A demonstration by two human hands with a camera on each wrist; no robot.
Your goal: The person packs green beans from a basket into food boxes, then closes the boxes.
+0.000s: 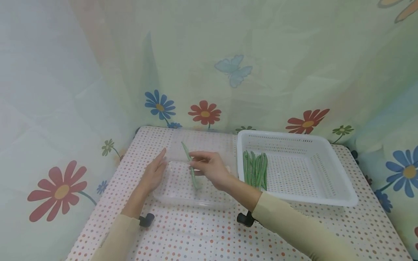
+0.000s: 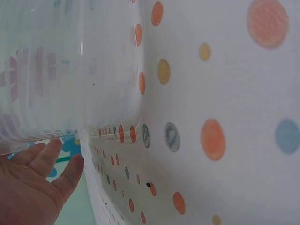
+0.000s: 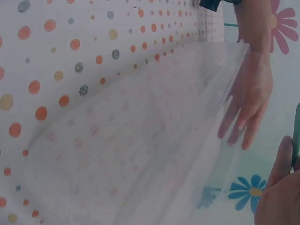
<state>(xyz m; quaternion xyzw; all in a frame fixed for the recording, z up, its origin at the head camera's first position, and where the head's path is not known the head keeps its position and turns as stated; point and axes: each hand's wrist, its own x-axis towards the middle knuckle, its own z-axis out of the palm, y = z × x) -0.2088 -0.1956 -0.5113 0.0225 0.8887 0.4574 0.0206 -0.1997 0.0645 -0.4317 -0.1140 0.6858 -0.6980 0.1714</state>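
Note:
My right hand (image 1: 210, 168) pinches one green bean (image 1: 194, 179) over a clear plastic container (image 1: 202, 203). The bean is tilted, its lower end hanging inside the container's outline. In the right wrist view only a sliver of the bean (image 3: 296, 136) shows at the right edge, by the fingers. My left hand (image 1: 155, 175) rests at the container's left side with its fingers extended. Seen from the left wrist, those fingertips (image 2: 54, 145) are right at the clear wall. More green beans (image 1: 256, 170) lie side by side in a white plastic basket (image 1: 326, 197).
The basket stands right of the container on a dotted tablecloth (image 1: 183, 235). A clear flap or lid (image 1: 209, 139) extends behind the container. A floral curtain (image 1: 277, 72) closes off the back and sides. Black wrist mounts (image 1: 245, 219) sit under the forearms.

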